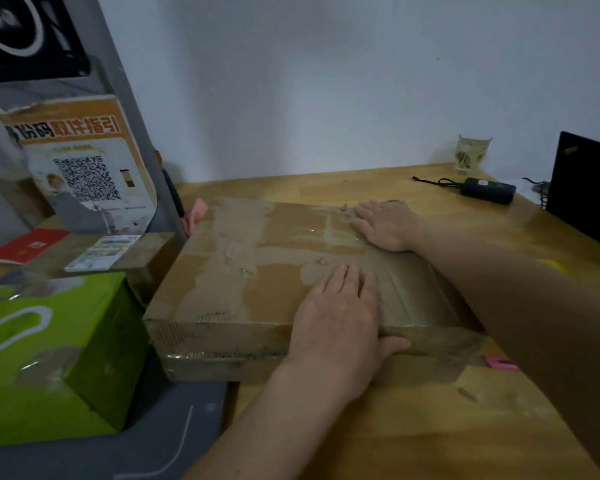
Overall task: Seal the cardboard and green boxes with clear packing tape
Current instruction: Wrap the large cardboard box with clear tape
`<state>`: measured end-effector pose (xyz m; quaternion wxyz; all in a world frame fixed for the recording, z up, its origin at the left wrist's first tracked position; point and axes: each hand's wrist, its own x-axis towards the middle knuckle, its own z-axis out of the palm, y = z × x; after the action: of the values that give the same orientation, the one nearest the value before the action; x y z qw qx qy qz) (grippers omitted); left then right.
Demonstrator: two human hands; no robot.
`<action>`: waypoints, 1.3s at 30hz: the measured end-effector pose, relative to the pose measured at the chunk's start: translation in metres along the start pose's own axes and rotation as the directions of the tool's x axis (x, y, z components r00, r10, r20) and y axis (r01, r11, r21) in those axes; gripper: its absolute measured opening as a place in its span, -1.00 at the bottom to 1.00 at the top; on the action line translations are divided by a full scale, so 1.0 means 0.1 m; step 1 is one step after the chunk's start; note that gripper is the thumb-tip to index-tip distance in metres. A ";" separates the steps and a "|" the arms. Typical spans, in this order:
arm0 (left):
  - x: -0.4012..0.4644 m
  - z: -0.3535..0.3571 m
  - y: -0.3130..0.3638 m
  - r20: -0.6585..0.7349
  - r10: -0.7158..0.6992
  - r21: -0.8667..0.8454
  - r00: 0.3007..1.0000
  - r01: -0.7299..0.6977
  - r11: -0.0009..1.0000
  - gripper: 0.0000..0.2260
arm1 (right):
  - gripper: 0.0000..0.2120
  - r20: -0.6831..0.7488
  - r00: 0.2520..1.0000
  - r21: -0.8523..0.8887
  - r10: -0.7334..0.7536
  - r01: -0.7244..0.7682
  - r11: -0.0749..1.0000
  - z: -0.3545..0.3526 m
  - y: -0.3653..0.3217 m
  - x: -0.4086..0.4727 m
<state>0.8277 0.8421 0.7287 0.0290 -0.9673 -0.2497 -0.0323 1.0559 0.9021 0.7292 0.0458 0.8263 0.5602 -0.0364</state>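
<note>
We press flat left hand (pixel 340 306) and right hand (pixel 388 225) on cardboard box (pixel 243 271) | risk: tape wrinkles at 3 o'clock from uneven pressure.

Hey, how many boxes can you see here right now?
2. The cardboard box lies flat on the table, under both hands: left hand, right hand. The green box sits off the table's left edge. Others may be hidden.

Cardboard box (pixel 257 271), flat on wooden table (pixel 430 427); left hand (pixel 340 317) and right hand (pixel 388 225) pressing flat on top; green box (pixel 49 341) at 9 o'clock.
</note>
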 end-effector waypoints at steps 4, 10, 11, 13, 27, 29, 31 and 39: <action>0.02 -0.02 0.03 0.036 -0.018 -0.012 0.999 0.018 1.000 -0.18 | -0.36 0.014 1.000 0.035 -0.012 0.012 0.999 0.01 -0.16 -0.36; -0.21 -0.29 -0.60 0.236 -0.050 -0.132 0.970 0.083 0.988 -0.23 | -0.14 -0.014 0.998 0.087 -0.062 0.063 0.994 0.00 -0.65 -1.66; -0.23 -0.30 -0.79 0.247 -0.120 -0.070 0.961 0.141 0.987 -0.20 | -0.07 -0.053 0.997 0.085 -0.058 0.063 0.994 0.04 -0.70 -1.78; -0.20 -0.30 -1.05 0.308 -0.194 -0.013 0.932 0.208 0.978 -0.11 | 0.02 -0.097 0.995 0.084 -0.037 0.045 0.995 0.10 -0.75 -1.84; 1.10 -0.20 -1.63 0.234 -0.269 0.014 0.934 0.274 0.962 -0.19 | -0.04 -0.069 0.990 0.177 -0.119 0.130 0.976 0.04 -0.56 -1.83; 1.11 -0.16 -1.60 0.175 -0.283 0.013 0.943 0.286 0.958 -0.23 | -0.07 -0.111 0.989 0.201 -0.094 0.114 0.973 0.05 -0.57 -1.84; 0.95 -0.13 -1.45 0.190 -0.240 -0.035 0.952 0.250 0.968 -0.25 | -0.13 -0.154 0.985 0.191 -0.081 0.110 0.975 0.08 -0.60 -1.83; 0.07 -0.27 -1.29 -0.185 -0.563 -0.231 0.806 0.521 0.822 -0.35 | -0.39 -0.318 0.859 0.514 0.402 -0.200 0.834 0.10 -0.29 -1.79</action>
<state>0.7697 0.9558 0.7614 -0.0330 -0.8424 -0.5070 -0.1793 0.9630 0.7460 0.7386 -0.2668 0.8807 0.3911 0.0144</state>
